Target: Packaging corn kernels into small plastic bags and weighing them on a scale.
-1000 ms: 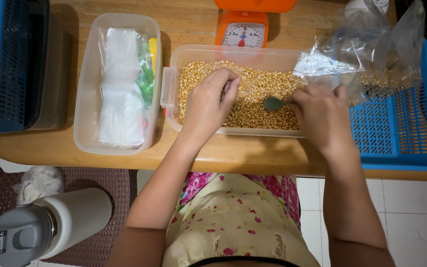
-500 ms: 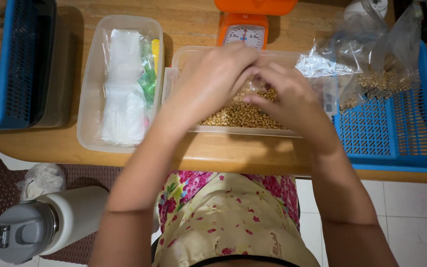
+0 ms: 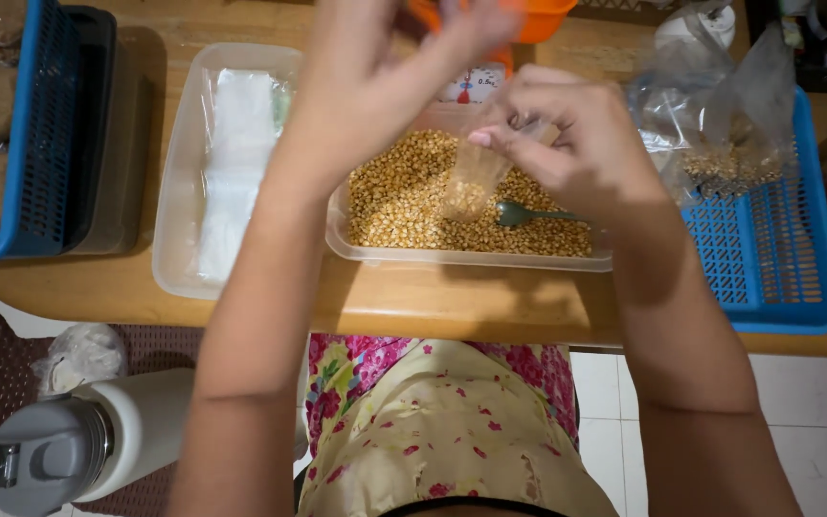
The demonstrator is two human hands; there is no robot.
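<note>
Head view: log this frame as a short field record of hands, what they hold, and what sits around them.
left hand: raised above the tub, fingers at the bag's top
right hand: pinching the bag's top
bag: small, clear, some kernels in the bottom, hanging over the tub
tub: clear, full of corn kernels
spoon: green, lying on the kernels
basket: blue, right of the tub
scale: orange, behind the tub

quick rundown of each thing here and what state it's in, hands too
small clear bag: held up over the tub, part filled with kernels
right hand: gripping the bag's top
left hand: raised, fingers at the bag's mouth
kernel tub: uncovered, holds kernels
green spoon: lying in the kernels
left tub: uncovered, holds folded plastic bags
blue basket: holds filled bags
</note>
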